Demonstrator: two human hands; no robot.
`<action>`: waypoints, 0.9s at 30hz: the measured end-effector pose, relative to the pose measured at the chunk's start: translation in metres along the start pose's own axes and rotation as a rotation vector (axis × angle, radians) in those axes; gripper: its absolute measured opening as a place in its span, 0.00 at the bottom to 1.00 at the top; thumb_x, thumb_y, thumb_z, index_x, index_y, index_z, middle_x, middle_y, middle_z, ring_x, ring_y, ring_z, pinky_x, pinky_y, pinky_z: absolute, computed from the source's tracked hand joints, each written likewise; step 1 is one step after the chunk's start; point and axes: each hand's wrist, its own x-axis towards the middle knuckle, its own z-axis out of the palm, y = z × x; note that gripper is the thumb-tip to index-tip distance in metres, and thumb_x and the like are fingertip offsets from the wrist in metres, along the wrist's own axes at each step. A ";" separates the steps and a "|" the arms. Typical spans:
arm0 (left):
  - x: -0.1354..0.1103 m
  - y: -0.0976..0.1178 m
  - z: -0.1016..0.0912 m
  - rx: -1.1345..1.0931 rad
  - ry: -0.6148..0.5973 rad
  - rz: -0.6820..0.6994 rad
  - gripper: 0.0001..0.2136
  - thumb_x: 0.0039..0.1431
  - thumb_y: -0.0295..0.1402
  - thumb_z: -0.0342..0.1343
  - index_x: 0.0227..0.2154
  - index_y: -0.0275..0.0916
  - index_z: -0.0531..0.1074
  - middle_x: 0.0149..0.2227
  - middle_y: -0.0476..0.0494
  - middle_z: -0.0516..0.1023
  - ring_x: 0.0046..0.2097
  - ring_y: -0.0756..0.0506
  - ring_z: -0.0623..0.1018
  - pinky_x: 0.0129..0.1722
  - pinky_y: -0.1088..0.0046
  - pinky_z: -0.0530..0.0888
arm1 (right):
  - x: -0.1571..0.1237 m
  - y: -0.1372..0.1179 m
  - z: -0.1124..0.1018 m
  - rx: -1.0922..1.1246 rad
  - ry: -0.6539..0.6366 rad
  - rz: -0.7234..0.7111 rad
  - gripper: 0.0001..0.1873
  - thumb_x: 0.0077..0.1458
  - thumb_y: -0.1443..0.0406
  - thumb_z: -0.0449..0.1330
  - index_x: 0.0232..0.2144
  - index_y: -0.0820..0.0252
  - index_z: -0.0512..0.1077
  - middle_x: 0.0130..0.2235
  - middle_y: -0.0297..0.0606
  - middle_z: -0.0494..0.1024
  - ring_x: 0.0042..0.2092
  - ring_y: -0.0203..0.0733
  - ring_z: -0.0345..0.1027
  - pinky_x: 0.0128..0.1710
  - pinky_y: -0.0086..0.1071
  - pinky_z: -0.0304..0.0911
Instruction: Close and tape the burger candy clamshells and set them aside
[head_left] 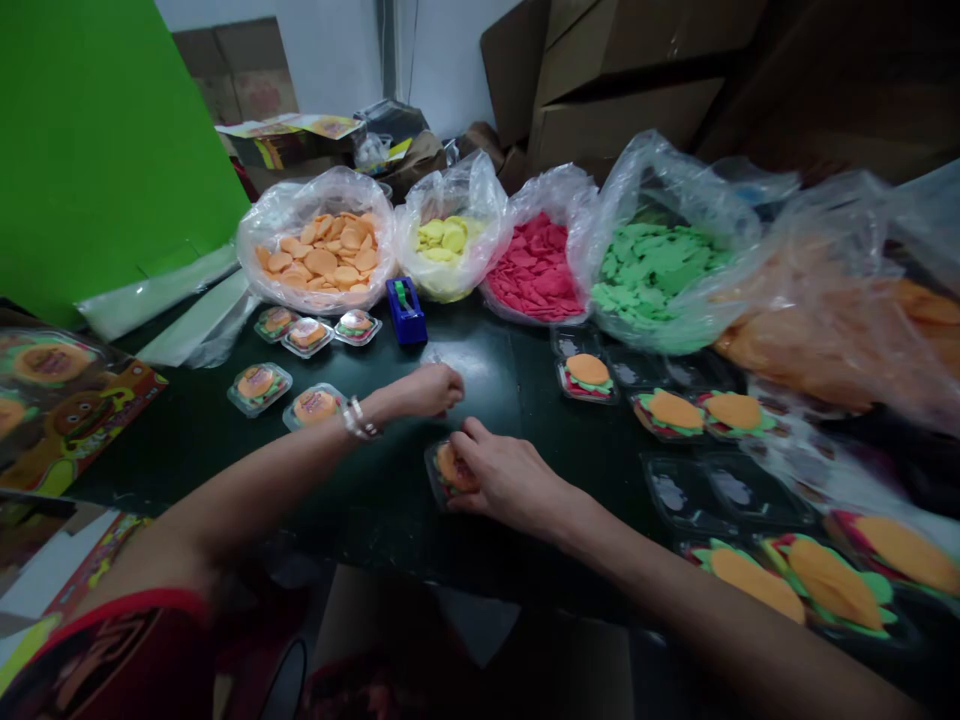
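My right hand (510, 475) grips a small clear plastic box (442, 480) on the dark table. An orange-topped toy-like burger shows through its lid, partly covered by my fingers. Just beyond it, above the tabletop, is my left hand (429, 390), its fingers curled together. Whatever they may pinch is too small or hidden to make out. A blue tape dispenser (407, 312) with a green roll stands beyond my left hand. To the left lie several closed burger boxes, among them one box (259, 387) and another box (315, 405) close to my left forearm.
Plastic bags along the back hold orange discs (322, 250), yellow pieces (442, 238), red pieces (540, 265) and green pieces (652, 270). Open trays (690, 490) and filled burgers (739, 410) cover the right side. A printed display box (67, 410) stands at left.
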 end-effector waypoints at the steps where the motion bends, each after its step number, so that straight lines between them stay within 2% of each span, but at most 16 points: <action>1: -0.011 -0.006 -0.002 -0.015 0.025 0.004 0.06 0.45 0.24 0.55 0.16 0.36 0.71 0.12 0.51 0.67 0.17 0.52 0.66 0.22 0.76 0.62 | 0.000 -0.001 0.002 -0.004 0.009 0.013 0.27 0.42 0.52 0.67 0.40 0.59 0.66 0.45 0.41 0.68 0.35 0.47 0.72 0.28 0.33 0.58; 4: -0.041 -0.025 -0.003 -0.049 -0.010 -0.035 0.05 0.48 0.28 0.55 0.20 0.36 0.72 0.16 0.49 0.71 0.18 0.50 0.70 0.20 0.76 0.64 | -0.002 -0.005 0.006 0.011 0.063 0.042 0.25 0.44 0.52 0.66 0.40 0.58 0.65 0.44 0.40 0.68 0.34 0.45 0.71 0.26 0.32 0.56; 7: -0.053 -0.038 0.005 -0.088 -0.080 -0.081 0.06 0.47 0.32 0.57 0.24 0.35 0.73 0.18 0.48 0.73 0.20 0.49 0.73 0.21 0.76 0.67 | -0.005 -0.008 0.008 0.034 0.088 0.067 0.26 0.44 0.53 0.67 0.42 0.57 0.65 0.44 0.39 0.67 0.35 0.44 0.71 0.27 0.32 0.56; 11: -0.044 -0.042 0.013 -0.151 -0.050 -0.120 0.08 0.47 0.35 0.59 0.24 0.35 0.69 0.14 0.54 0.67 0.18 0.53 0.66 0.20 0.79 0.64 | -0.008 -0.011 0.009 0.046 0.095 0.089 0.25 0.45 0.53 0.66 0.41 0.58 0.65 0.44 0.39 0.67 0.35 0.44 0.71 0.27 0.32 0.56; 16: -0.029 -0.047 0.018 -0.227 -0.015 -0.169 0.08 0.46 0.31 0.61 0.22 0.36 0.66 0.13 0.56 0.63 0.17 0.56 0.62 0.18 0.81 0.57 | -0.009 -0.011 0.016 0.057 0.127 0.114 0.26 0.45 0.51 0.65 0.42 0.59 0.65 0.44 0.40 0.67 0.35 0.45 0.71 0.26 0.32 0.56; 20: -0.024 -0.047 0.019 -0.247 -0.032 -0.200 0.08 0.47 0.28 0.61 0.21 0.36 0.66 0.12 0.57 0.60 0.16 0.56 0.58 0.17 0.81 0.53 | -0.011 -0.011 0.021 0.083 0.149 0.158 0.27 0.47 0.50 0.65 0.43 0.59 0.65 0.45 0.42 0.67 0.37 0.47 0.72 0.27 0.32 0.57; 23: -0.027 -0.041 0.017 -0.216 -0.080 -0.205 0.08 0.47 0.30 0.60 0.20 0.36 0.66 0.12 0.56 0.60 0.16 0.55 0.60 0.17 0.80 0.55 | -0.013 -0.013 0.022 0.091 0.147 0.160 0.27 0.46 0.51 0.65 0.43 0.60 0.65 0.45 0.42 0.67 0.37 0.47 0.72 0.27 0.32 0.57; 27: -0.027 -0.034 0.014 -0.155 -0.095 -0.162 0.07 0.45 0.32 0.61 0.24 0.35 0.69 0.15 0.54 0.65 0.18 0.54 0.65 0.19 0.79 0.60 | -0.013 -0.013 0.023 0.084 0.186 0.167 0.28 0.45 0.50 0.65 0.43 0.59 0.66 0.45 0.41 0.67 0.36 0.47 0.73 0.27 0.33 0.57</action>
